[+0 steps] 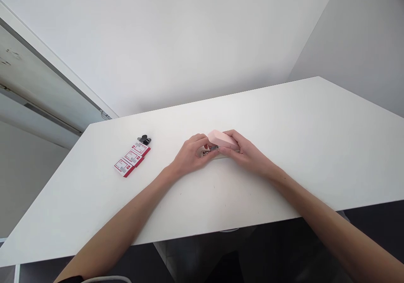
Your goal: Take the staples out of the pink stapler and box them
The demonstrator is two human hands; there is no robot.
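Observation:
A pale pink stapler [223, 139] sits at the middle of the white table, its top raised from its base and some metal parts showing at the front end. My right hand [246, 150] wraps round the back of it, thumb on the near side and fingers on the far side. My left hand [193, 151] is curled round the front end, its thumb and fingers closing in on the metal part. Those fingertips partly cover the front of the base, so I cannot tell whether a small piece is between them.
Several red-and-white small boxes [131, 158] lie in a slanted row on the left of the white table [195, 207]. Just beyond them is a small black staple remover [144, 139]. A white wall [189, 43] stands behind the table's far edge.

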